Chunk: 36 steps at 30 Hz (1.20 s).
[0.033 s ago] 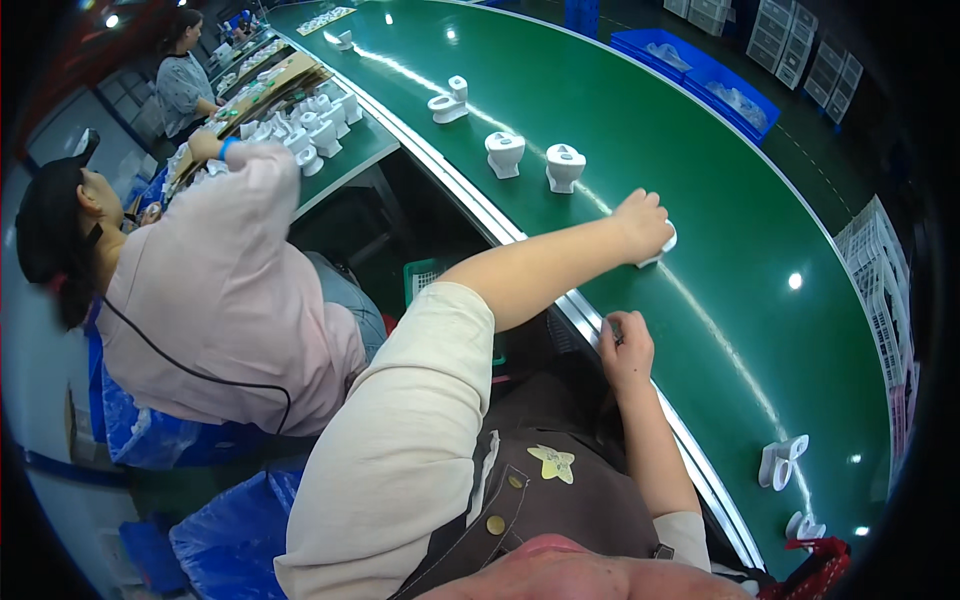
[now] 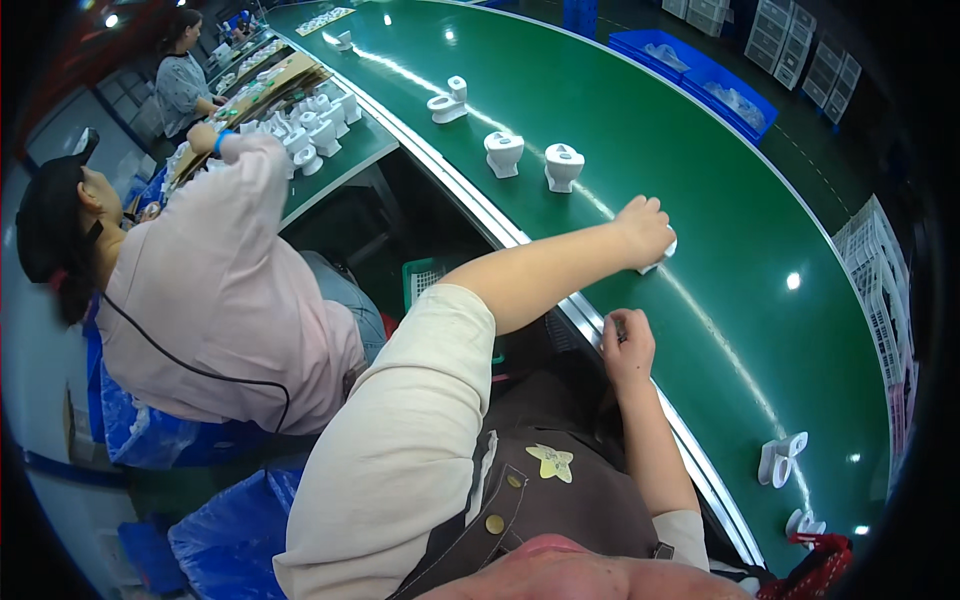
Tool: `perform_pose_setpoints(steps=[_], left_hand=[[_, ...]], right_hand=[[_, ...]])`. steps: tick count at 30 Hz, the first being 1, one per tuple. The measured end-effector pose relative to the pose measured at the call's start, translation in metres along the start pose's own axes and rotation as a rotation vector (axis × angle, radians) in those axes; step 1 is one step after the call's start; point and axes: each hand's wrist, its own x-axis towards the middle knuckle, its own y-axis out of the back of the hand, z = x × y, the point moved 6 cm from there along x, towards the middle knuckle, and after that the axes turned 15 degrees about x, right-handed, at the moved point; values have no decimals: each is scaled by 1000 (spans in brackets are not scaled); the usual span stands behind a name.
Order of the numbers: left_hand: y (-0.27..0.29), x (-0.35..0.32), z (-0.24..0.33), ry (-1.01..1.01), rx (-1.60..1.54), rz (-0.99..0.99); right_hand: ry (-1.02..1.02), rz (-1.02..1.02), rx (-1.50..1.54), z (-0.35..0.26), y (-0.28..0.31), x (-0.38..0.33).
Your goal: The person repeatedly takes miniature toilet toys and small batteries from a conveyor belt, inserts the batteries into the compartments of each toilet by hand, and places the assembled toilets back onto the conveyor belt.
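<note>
Left hand point(image 2: 643, 232) out over the green tabletop point(image 2: 760, 240), arm stretched across the metal edge rail point(image 2: 590, 316); fingers bent down over a small white toilet point(image 2: 668, 252), the palm and knuckles covering most of it; only its lower right side shows, base near or on the green surface; whether the fingers truly clamp it, cannot tell, the contact being hidden behind the hand.

Right hand point(image 2: 628, 345) near the rail, apart from the left; fingers curled in, the gap to the thumb narrow; a dark patch between them, too small to say whether a thing or shadow.

Other white pieces well clear: a pair point(image 2: 504, 154) point(image 2: 565, 170) upright beyond the left hand, one point(image 2: 448, 102) farther off; another point(image 2: 782, 462) toward the near right; a co-worker in a pale pink top point(image 2: 215, 310) sits at the left, beside a side table crowded with like pieces point(image 2: 318, 130).

On handling, my judgement: glazed-looking sides may slip, so a grip round the broad body seems safer than fingertips on a rim; wrist level, base flat, so it does not tip; a lower elbow would ease the long reach; sleeve best clear of the rail.
</note>
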Motion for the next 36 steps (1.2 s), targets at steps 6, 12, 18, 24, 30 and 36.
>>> perform_pose_setpoints(steps=[6,12,18,24,30,36], left_hand=[[12,-23,41,29,-146,42],[47,-73,111,-134,-614,430],[34,-98,111,2,-1043,299],[18,-108,116,8,-1136,184],[0,-101,118,46,-1169,118],[-51,-83,130,262,-2155,7]], right_hand=[[-774,511,930,45,40,-32],[-914,574,1398,38,57,-53],[-1031,640,1252,24,42,-58],[-971,533,1220,20,50,-54],[-900,455,1232,28,50,-53],[-915,491,1288,75,66,-56]])
